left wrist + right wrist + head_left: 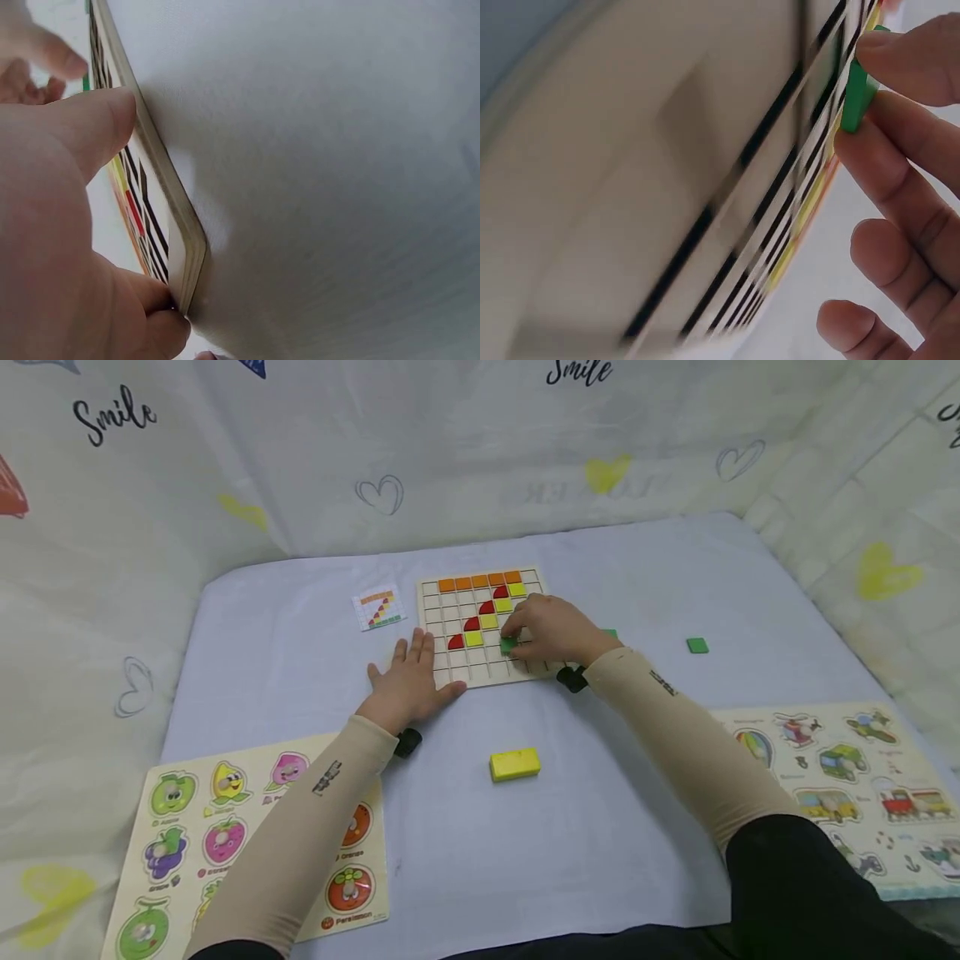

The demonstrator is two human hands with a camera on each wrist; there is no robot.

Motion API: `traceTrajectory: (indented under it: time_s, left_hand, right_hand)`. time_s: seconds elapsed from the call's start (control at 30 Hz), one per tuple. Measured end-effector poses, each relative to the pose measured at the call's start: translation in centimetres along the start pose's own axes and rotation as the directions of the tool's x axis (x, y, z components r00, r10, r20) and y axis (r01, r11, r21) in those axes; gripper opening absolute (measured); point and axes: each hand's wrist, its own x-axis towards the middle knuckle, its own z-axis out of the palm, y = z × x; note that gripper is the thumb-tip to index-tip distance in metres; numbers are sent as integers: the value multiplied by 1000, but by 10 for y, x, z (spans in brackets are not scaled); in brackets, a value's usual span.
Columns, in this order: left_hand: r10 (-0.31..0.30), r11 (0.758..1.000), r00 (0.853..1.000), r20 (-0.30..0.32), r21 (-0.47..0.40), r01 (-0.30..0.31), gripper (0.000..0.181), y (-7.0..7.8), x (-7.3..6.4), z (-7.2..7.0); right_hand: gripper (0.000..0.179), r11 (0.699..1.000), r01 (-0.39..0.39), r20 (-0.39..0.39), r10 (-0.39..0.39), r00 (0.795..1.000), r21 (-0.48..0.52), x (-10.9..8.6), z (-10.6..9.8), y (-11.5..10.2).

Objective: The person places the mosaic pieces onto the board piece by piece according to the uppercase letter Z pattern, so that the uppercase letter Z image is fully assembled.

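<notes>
My right hand [553,628] is over the gridded wooden board [480,675]. Thumb and fingers pinch a green square tile [855,97], held tilted close over the grid in the right wrist view. At the board's near left corner, my left hand [408,681] lies with fingers spread, the fingers along the left edge and the thumb [112,120] on the near edge. An orange row [480,582] runs along the top of the grid. Below it, red curved pieces [472,624] and yellow squares [489,622] step down diagonally to the left.
A small pattern card [380,608] lies left of the board. One green tile [697,646] sits to the right; another [611,632] shows partly behind my right wrist. Nearer are a yellow block [514,764], a fruit puzzle [262,760] and a vehicle puzzle [780,727].
</notes>
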Motion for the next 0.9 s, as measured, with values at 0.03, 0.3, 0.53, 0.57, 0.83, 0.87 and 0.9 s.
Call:
traceTrajectory:
  time_s: [0.03, 0.3, 0.53, 0.57, 0.83, 0.87, 0.9]
  left_hand:
    - [-1, 1000, 1000, -2, 0, 1, 105, 0, 0, 0]
    - [-10, 1000, 1000, -11, 11, 10, 104, 1, 0, 0]
    - [-4, 1000, 1000, -2, 15, 4, 103, 3, -2, -1]
    - [-3, 1000, 1000, -2, 17, 3, 103, 3, -2, -2]
    - [-5, 1000, 1000, -8, 8, 5, 103, 4, -5, -3]
    - [-7, 1000, 1000, -6, 11, 7, 102, 3, -5, -3]
    - [-8, 1000, 1000, -5, 13, 9, 102, 3, -5, -3]
  right_hand:
    - [23, 1000, 10, 1, -10, 1000, 1, 4, 2, -6]
    - [23, 996, 83, 23, -83, 996, -10, 29, 14, -45]
    - [28, 995, 91, 25, -90, 996, -40, 34, 18, -58]
    - [28, 995, 88, 23, -87, 996, -46, 35, 18, -59]
    - [28, 995, 91, 14, -90, 996, -47, 36, 20, -59]
    - [28, 995, 90, 12, -90, 996, -40, 36, 20, -58]
    - [28, 996, 88, 8, -88, 996, -33, 36, 21, -57]
